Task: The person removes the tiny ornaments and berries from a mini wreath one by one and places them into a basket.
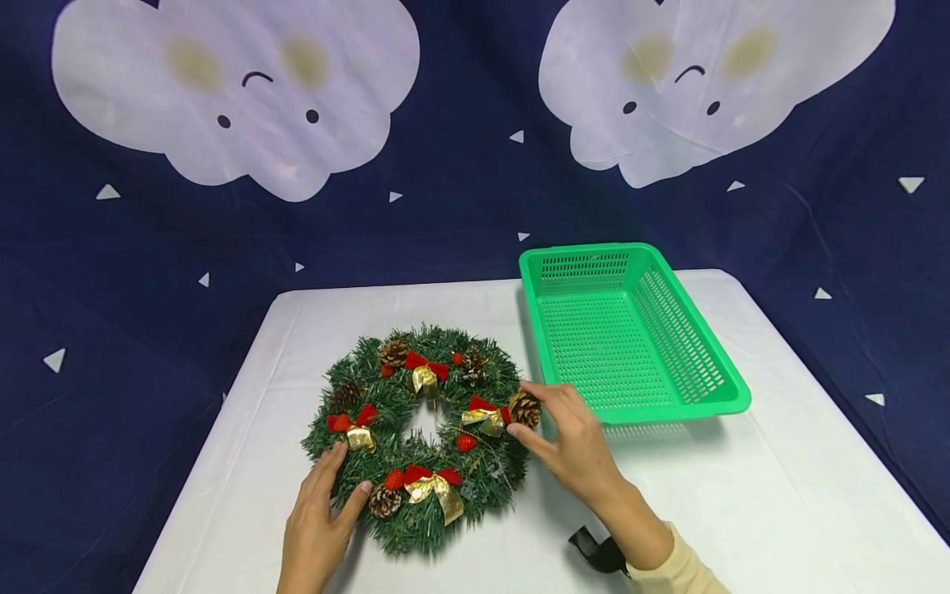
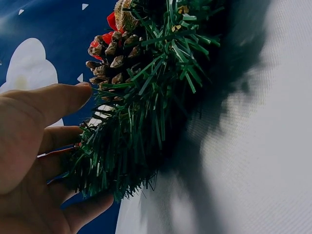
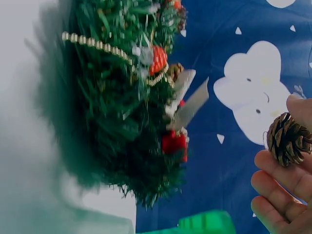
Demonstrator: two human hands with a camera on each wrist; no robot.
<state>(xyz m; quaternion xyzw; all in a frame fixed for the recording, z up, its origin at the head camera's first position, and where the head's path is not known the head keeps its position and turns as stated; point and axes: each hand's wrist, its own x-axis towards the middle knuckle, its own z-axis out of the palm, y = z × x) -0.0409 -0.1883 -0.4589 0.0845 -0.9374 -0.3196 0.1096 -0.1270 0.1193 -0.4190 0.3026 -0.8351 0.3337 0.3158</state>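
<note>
A green Christmas wreath (image 1: 490,483) lies on the white table, trimmed with red-and-gold bows (image 1: 434,491), red berries and pine cones. At its right side my right hand (image 1: 579,445) pinches a brown pine cone (image 1: 525,410) between thumb and fingers. The right wrist view shows this pine cone (image 3: 287,139) held apart from the wreath's greenery (image 3: 112,107). My left hand (image 1: 319,520) rests on the wreath's lower left edge, its fingers spread and mostly straight. In the left wrist view the fingertips partly hide behind the greenery (image 2: 126,141).
A green plastic basket (image 1: 675,411) with perforated walls stands at the back right, close to the wreath. By the right wrist is a black object (image 1: 599,553), partly covered by the arm. A dark blue cloth (image 1: 460,223) with clouds hangs behind the table (image 1: 742,511).
</note>
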